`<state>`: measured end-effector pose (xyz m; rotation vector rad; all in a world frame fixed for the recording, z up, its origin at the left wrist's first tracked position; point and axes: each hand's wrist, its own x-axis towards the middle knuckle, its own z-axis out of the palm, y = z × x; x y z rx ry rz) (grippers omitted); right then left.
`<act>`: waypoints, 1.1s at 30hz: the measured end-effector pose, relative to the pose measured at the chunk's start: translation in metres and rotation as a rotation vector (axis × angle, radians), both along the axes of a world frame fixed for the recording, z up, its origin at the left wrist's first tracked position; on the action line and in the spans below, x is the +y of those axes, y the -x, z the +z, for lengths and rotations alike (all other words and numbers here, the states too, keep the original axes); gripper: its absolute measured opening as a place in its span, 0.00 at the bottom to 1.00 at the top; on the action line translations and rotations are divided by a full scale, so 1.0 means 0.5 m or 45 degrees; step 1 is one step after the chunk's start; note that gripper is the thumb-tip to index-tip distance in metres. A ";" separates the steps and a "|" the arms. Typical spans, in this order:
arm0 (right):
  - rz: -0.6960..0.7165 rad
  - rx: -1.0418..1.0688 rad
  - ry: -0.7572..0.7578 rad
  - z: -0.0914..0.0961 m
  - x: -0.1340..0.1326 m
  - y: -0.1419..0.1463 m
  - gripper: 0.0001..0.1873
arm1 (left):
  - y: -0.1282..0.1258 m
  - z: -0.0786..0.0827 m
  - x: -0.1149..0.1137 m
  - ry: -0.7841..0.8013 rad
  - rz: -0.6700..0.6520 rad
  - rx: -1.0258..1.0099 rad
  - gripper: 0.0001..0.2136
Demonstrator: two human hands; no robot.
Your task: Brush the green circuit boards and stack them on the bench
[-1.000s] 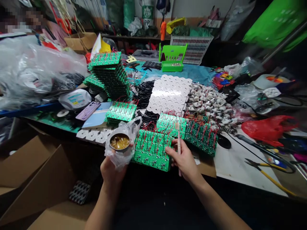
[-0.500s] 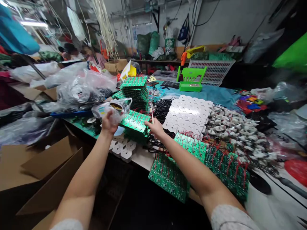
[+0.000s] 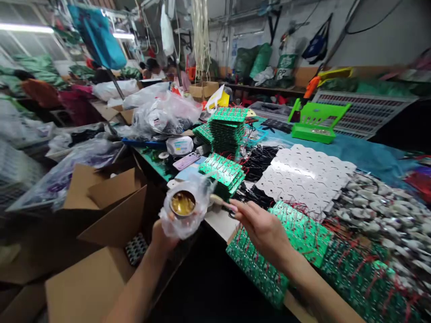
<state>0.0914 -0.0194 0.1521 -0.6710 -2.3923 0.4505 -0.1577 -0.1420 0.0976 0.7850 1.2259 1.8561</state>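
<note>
My left hand (image 3: 164, 235) grips an open tin can (image 3: 182, 204) with yellow contents, wrapped in a clear plastic bag (image 3: 199, 202). The can's mouth tilts toward me. To its right, my right hand (image 3: 264, 224) pinches a thin stick (image 3: 220, 202) with a pale, wider end pointing at the can; whether it is a spoon or a brush I cannot tell. Just beyond both hands is a short stack of green circuit boards (image 3: 222, 169) with red wires. More wired circuit boards (image 3: 301, 231) lie beneath and beside my right forearm.
Behind stands a taller stack of circuit boards (image 3: 227, 130). White scalloped sheets (image 3: 305, 177) and a heap of small white parts (image 3: 387, 215) lie to the right. A purple phone (image 3: 186, 160) rests near the table edge. Open cardboard boxes (image 3: 112, 193) stand at lower left.
My view has turned left. Both hands have drawn back from the short board stack toward me, carrying the bagged can and the stick; the right hand has let go of that stack.
</note>
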 end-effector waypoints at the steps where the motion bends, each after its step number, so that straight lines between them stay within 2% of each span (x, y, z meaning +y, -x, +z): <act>1: -0.018 -0.057 -0.099 -0.003 -0.028 -0.013 0.21 | -0.031 -0.018 -0.022 0.055 -0.034 -0.046 0.23; 3: -0.028 -0.157 -0.195 -0.011 -0.073 -0.035 0.20 | -0.086 -0.044 -0.053 0.152 -0.110 -0.160 0.22; 5: 0.008 -0.226 -0.135 -0.020 -0.102 -0.053 0.18 | -0.125 -0.057 -0.071 0.231 -0.164 -0.252 0.23; 8: 0.044 -0.341 -0.028 -0.035 -0.126 -0.072 0.16 | -0.156 -0.065 -0.082 0.314 -0.205 -0.285 0.24; 13: -0.018 -0.424 -0.183 -0.049 -0.145 -0.087 0.19 | -0.167 -0.076 -0.086 0.356 -0.228 -0.239 0.32; 18: -0.102 -0.338 -0.265 -0.046 -0.143 -0.119 0.16 | -0.173 -0.086 -0.079 0.390 -0.206 -0.277 0.33; 21: -0.186 -0.283 -0.217 -0.055 -0.136 -0.152 0.15 | -0.172 -0.095 -0.074 0.390 -0.090 -0.368 0.29; 24: -0.232 -0.400 -0.194 -0.074 -0.138 -0.173 0.16 | -0.168 -0.101 -0.070 0.369 0.043 -0.432 0.24; 29: -0.218 -0.537 -0.249 -0.099 -0.163 -0.157 0.16 | -0.181 -0.094 -0.064 0.410 -0.011 -0.579 0.23; 33: -0.228 -0.622 -0.283 -0.109 -0.169 -0.134 0.15 | -0.196 -0.088 -0.062 0.417 -0.046 -0.577 0.22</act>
